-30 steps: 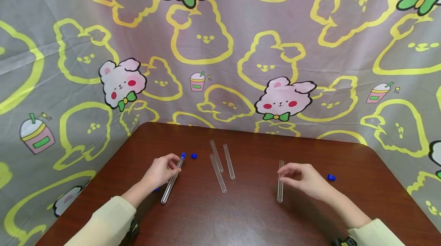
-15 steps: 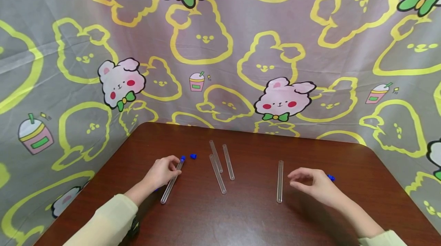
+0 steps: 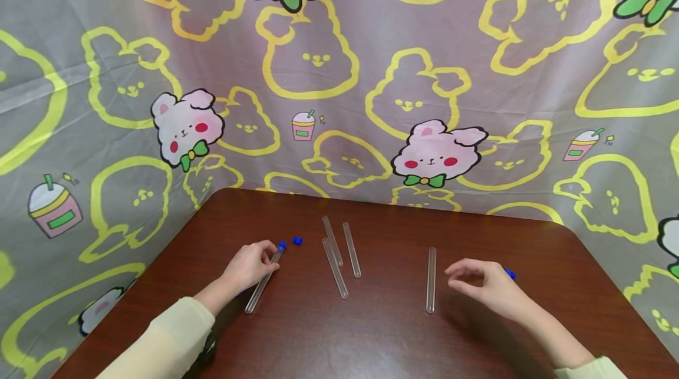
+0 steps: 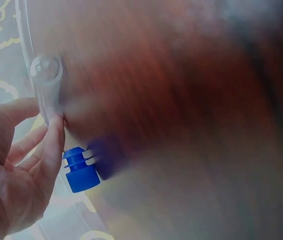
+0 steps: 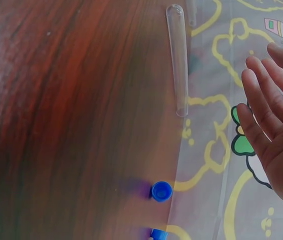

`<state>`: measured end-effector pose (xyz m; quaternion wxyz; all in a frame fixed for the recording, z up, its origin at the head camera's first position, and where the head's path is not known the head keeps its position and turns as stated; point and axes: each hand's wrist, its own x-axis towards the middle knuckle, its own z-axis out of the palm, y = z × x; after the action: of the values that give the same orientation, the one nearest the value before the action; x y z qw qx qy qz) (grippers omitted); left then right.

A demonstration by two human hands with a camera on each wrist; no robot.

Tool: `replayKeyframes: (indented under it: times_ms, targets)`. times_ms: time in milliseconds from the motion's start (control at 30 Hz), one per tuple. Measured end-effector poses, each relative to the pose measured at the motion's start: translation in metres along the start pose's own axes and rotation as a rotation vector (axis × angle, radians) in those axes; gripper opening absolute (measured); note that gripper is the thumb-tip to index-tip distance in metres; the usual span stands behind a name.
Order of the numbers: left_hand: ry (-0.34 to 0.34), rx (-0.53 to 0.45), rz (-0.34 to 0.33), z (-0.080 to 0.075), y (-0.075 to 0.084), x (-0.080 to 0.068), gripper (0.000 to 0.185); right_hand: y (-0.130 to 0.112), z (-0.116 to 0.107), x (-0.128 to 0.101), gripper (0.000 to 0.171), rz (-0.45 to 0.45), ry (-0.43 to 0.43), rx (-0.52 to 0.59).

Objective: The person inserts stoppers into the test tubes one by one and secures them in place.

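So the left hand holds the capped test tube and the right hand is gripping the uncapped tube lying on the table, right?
Not quite. The right hand grips nothing: in the head view it hovers beside the uncapped tube, apart from it, and the right wrist view shows its fingers straight. The left hand does hold the capped test tube.

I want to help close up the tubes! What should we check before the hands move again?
1. Left hand holds the capped clear plastic test tube: ok, its fingers pinch the tube near the blue cap.
2. Right hand is free: ok, its fingers are relaxed and hold nothing.
3. Lone uncapped clear tube lies flat on the brown wooden table, apart from that hand: ok.
4. Loose small blue plastic cap within reach: ok, just beyond the right hand.
5. Three more uncapped clear tubes lie in the middle: ok.
6. A cap for every open tube: cannot tell; the pictures show only some loose caps.
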<state>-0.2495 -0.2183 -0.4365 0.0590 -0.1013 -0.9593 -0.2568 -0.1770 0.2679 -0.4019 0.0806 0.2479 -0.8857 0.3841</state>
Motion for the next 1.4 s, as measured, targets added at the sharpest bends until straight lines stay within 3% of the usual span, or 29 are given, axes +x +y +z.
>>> replayKeyframes:
  times_ms: [433,833,1400]
  targets:
    - [-0.041,0.017,-0.063,-0.002,0.002,0.001,0.034,0.009,-0.007,-0.006,0.019,-0.021,0.035,-0.032]
    - [-0.004,0.041,-0.074,-0.013,0.004,0.005,0.038,0.015,-0.015,-0.011,0.020,0.018,0.041,-0.054]
    - [0.058,-0.051,-0.007,-0.014,0.021,0.005,0.034,0.028,-0.021,-0.017,0.019,0.031,0.054,-0.108]
